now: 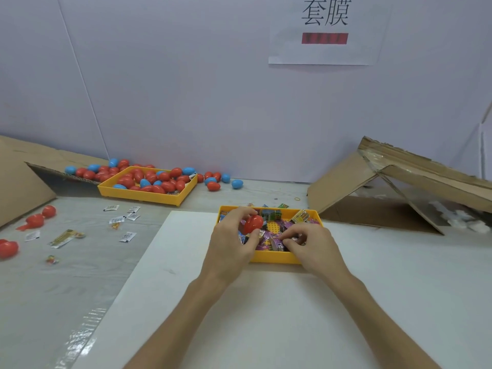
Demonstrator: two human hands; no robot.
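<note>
Your 2 forearms are reaching across the white board (239, 315) to the near yellow tray (274, 258). Your left hand (234, 243) is gripping a red egg (253, 223) between thumb and fingers, holding it just above the tray's left end. Your right hand (311, 243) is curling its fingertips into the purple packets (277, 242) lying in the tray; whether it is pinching 1 cannot be told.
</note>
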